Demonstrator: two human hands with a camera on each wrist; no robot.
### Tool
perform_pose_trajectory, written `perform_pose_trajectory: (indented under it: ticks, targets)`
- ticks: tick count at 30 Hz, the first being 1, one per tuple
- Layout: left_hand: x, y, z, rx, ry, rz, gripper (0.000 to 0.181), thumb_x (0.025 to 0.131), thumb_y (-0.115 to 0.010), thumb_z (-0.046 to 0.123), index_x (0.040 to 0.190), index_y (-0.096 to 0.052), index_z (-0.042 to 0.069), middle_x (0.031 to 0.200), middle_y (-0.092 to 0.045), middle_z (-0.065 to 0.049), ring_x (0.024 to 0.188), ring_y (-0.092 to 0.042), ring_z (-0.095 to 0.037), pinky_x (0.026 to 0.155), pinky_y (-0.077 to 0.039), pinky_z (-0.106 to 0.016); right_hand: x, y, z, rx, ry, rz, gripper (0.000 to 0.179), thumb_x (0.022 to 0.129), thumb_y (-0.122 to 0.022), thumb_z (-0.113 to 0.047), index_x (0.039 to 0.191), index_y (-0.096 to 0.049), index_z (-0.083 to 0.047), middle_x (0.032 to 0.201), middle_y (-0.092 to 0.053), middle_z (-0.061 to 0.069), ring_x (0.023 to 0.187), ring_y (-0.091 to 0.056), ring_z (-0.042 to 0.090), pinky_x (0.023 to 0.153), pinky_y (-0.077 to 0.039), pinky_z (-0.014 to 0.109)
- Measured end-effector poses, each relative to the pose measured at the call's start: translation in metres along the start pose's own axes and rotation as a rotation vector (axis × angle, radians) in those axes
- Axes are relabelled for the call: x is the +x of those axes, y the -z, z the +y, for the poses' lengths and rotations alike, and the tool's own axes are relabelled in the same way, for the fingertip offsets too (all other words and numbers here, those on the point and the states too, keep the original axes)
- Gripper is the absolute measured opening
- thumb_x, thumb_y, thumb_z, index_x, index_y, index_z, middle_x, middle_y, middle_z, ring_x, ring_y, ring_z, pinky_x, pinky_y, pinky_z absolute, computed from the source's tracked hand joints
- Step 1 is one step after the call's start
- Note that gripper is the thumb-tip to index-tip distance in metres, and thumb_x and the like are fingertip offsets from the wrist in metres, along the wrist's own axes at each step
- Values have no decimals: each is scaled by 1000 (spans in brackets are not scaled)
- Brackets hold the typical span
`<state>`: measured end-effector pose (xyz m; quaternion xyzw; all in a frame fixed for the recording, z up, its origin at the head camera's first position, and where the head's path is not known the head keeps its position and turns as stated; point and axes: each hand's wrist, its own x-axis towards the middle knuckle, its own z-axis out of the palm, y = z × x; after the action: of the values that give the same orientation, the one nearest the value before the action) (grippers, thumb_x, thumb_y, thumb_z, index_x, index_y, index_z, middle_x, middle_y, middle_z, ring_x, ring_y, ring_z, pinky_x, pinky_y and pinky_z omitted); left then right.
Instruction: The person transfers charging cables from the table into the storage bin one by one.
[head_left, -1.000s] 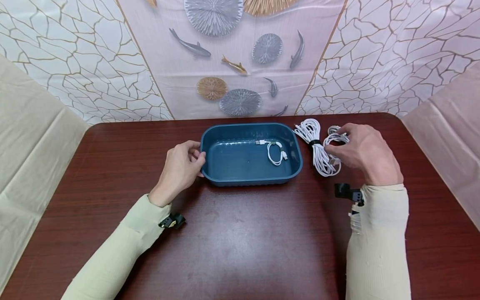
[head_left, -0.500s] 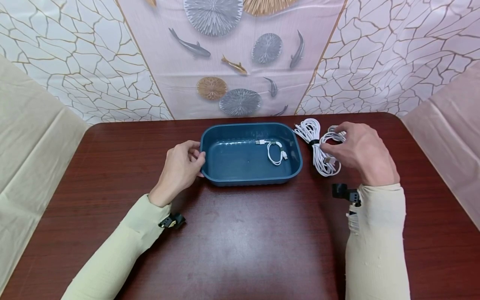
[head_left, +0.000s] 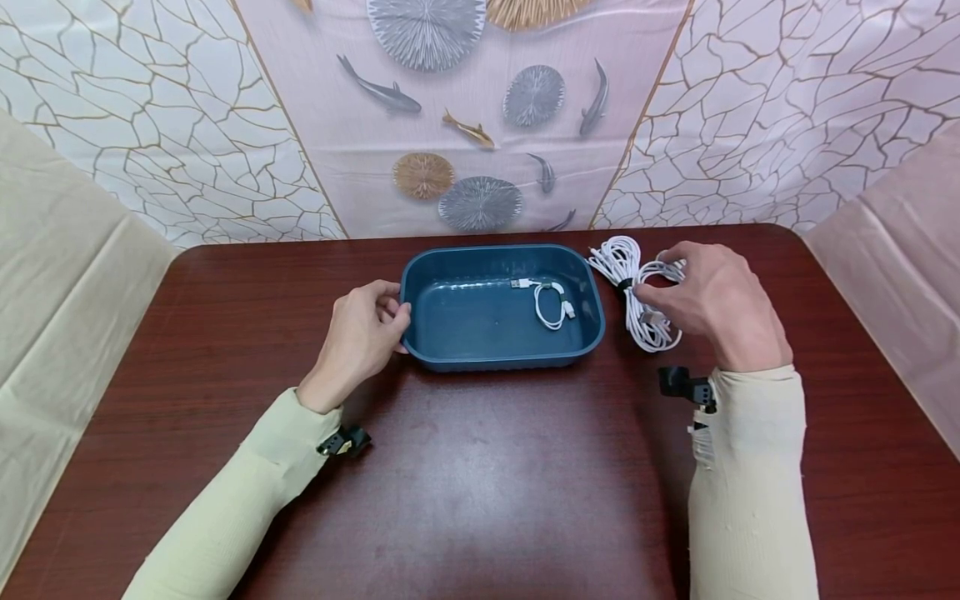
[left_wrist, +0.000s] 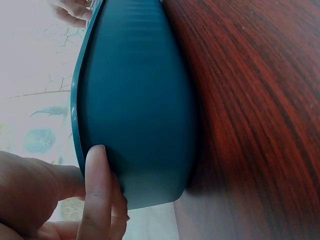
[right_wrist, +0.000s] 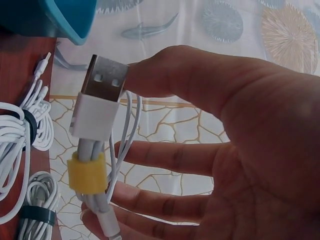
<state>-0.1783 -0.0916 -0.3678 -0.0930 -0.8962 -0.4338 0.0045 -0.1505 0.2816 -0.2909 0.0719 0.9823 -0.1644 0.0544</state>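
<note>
My left hand [head_left: 358, 333] grips the left rim of a dark blue plastic bin [head_left: 487, 364], fingers and thumb over its edge. In the left wrist view, fingertips press the bin's outer wall [left_wrist: 145, 100]. Inside the bin, toward the right, lies a small coiled white USB cable [head_left: 521, 284]. My right hand [head_left: 723, 304] holds a looped white USB cable [right_wrist: 95, 117] with a yellow band, thumb near its metal plug and fingers at the loops. The cable hangs above the table, right of the bin. Part of the grip is hidden behind the plug.
A large white cable bundle [head_left: 621, 254] with a black tie lies right of the bin. Beside it, in the right wrist view, is a grey-white cable coil [right_wrist: 37, 192] with a dark green tie. Patterned cloth [head_left: 480, 125] hangs behind the brown table [head_left: 480, 475].
My right hand has moved a little left toward the bin, carrying the USB cable. The left hand and the bin have stayed in place.
</note>
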Motion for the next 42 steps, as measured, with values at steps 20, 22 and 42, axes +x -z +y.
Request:
perform_pose_trajectory:
  ticks: [20,22,42]
  targets:
    - [0,0,1,0,12,-6,32,99,-62,11,127,-63,-5,92,-68,-15,58,-68,-13,52,-61,-25,-1,-5,-10,2,-9,4,64,93,-64,-45,140,-55,-2,141,-53,31,121,-51,48,94,-50,66]
    - [0,1,1,2,13,-6,32,99,-62,12,127,-63,-4,92,-68,-15,57,-68,-13,52,-61,-25,-1,-4,-10,5,-9,6,64,93,-64,-45,139,-56,-2,141,-54,30,120,-51,47,93,-51,65]
    - [0,0,1,1,16,-8,33,99,-63,12,127,-63,-4,93,-68,-15,59,-69,-13,52,-61,-25,-2,-6,-19,10,-22,65,64,91,-65,-48,137,-58,-4,132,-60,28,110,-57,49,82,-52,63]
